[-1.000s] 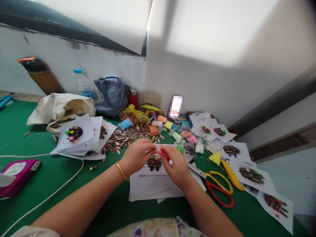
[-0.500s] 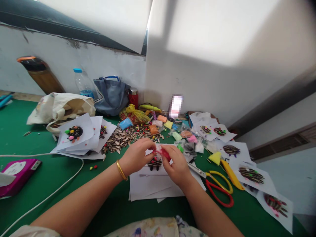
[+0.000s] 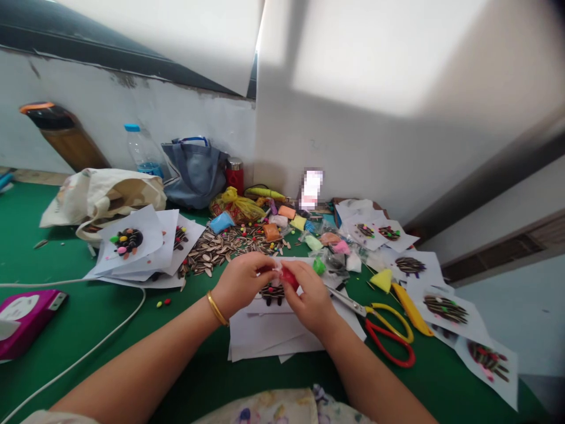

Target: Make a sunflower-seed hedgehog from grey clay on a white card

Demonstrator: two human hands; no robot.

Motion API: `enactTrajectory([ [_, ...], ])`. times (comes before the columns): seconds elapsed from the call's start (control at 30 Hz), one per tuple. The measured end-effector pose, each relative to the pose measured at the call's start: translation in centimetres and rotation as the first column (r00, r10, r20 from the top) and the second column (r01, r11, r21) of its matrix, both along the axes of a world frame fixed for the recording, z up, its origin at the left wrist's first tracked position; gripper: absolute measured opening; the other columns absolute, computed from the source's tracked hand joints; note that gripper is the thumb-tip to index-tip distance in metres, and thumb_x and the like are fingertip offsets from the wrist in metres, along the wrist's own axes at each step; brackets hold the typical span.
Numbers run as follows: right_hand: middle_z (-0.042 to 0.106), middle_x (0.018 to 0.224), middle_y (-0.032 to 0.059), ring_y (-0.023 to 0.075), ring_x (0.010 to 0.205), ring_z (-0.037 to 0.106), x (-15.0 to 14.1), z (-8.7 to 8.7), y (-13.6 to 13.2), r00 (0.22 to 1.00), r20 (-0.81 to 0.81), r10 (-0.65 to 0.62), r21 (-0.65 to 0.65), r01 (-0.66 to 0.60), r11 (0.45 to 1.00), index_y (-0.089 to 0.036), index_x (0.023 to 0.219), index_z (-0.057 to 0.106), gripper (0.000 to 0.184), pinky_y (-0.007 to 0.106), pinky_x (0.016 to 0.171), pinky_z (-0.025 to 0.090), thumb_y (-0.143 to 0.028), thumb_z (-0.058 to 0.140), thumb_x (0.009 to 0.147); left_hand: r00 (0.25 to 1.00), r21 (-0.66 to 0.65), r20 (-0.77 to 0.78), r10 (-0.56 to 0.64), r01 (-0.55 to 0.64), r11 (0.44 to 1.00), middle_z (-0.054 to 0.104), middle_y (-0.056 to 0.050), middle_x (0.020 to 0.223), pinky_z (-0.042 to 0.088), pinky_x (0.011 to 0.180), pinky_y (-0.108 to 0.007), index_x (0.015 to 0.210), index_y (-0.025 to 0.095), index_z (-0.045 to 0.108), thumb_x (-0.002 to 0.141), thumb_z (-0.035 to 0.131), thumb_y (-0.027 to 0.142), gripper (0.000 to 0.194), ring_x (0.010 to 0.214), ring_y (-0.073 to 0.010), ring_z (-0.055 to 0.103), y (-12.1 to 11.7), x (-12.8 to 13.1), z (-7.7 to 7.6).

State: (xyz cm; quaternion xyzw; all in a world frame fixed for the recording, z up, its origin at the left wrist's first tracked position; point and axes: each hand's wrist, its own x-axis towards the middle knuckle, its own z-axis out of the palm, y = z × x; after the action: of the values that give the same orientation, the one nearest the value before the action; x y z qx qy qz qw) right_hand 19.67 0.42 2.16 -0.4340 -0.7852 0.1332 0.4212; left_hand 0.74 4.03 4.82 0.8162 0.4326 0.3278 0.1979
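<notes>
Both hands meet over a sheet of white paper (image 3: 300, 337) at the middle of the table. My right hand (image 3: 309, 299) is closed round a small packet of red modelling clay (image 3: 289, 279) in clear plastic. With fingertips pinched, my left hand (image 3: 245, 280) grips the plastic end of the same packet. Beneath the hands, a sunflower-seed picture (image 3: 273, 292) with red dots and two dark feet is partly hidden. Scissors (image 3: 389, 330) with one yellow and one red handle lie beside my right hand, their blades resting on the papers.
Striped sunflower seeds (image 3: 207, 252) and bagged coloured clay (image 3: 271, 232) lie beyond the hands. Finished seed pictures on paper stand left (image 3: 131, 265) and right (image 3: 454, 312). A yellow cutter (image 3: 412, 309), cloth bags (image 3: 194, 174), a water bottle (image 3: 143, 154) and a white cable (image 3: 103, 335) surround them.
The view has shifted slightly. My fingers have moved a little on the packet, and more crumpled clear plastic shows between the hands. The other things lie as before.
</notes>
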Motion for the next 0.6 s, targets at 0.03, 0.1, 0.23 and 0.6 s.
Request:
enactTrajectory([
  [0.03,0.063,0.116,0.0102,0.0222,0.108,0.059,0.0,-0.1,0.0,1.000,-0.011,-0.009,0.003,0.009,1.000,-0.021,0.127,0.054,0.034,0.040,0.097,0.048,-0.022,0.051,0.093,1.000,0.001,0.016,0.022,-0.022,1.000,0.069,0.000,0.080,0.048,0.072,-0.027,0.082,0.021,0.070,0.083,0.067,0.022,0.004,0.076,-0.0155,0.063,0.0,0.0,0.0],
  [0.1,0.064,0.114,0.0096,0.0218,0.105,0.060,-0.1,-0.1,0.0,0.999,-0.036,-0.028,0.002,0.029,1.000,-0.021,0.123,0.054,0.031,0.039,0.094,0.049,-0.024,0.052,0.093,1.000,0.032,0.014,-0.005,0.005,0.999,0.070,-0.001,0.081,0.049,0.073,-0.027,0.081,0.021,0.070,0.085,0.064,0.021,0.008,0.078,-0.0158,0.063,0.0,0.1,0.1],
  [0.23,0.064,0.110,0.0083,0.0203,0.101,0.060,0.4,-0.2,0.7,0.998,-0.022,-0.054,-0.008,0.053,0.999,-0.021,0.118,0.055,0.025,0.035,0.091,0.049,-0.026,0.049,0.094,0.992,0.071,-0.053,-0.118,0.121,0.990,0.070,-0.004,0.096,0.050,0.084,-0.030,0.092,0.022,0.072,0.093,0.053,0.023,0.019,0.091,-0.0174,0.064,-0.1,0.2,0.1],
  [0.6,0.066,0.120,0.0076,0.0289,0.115,0.050,4.4,-1.1,5.2,0.785,0.452,-0.423,0.064,0.445,0.893,-0.024,0.106,0.068,0.022,0.048,0.095,0.034,-0.036,0.057,0.092,1.000,-0.030,0.018,-0.001,0.002,1.000,0.070,-0.006,0.105,0.051,0.088,-0.034,0.104,0.021,0.071,0.092,0.053,0.030,0.023,0.099,-0.0197,0.063,0.1,-0.1,0.5],
])
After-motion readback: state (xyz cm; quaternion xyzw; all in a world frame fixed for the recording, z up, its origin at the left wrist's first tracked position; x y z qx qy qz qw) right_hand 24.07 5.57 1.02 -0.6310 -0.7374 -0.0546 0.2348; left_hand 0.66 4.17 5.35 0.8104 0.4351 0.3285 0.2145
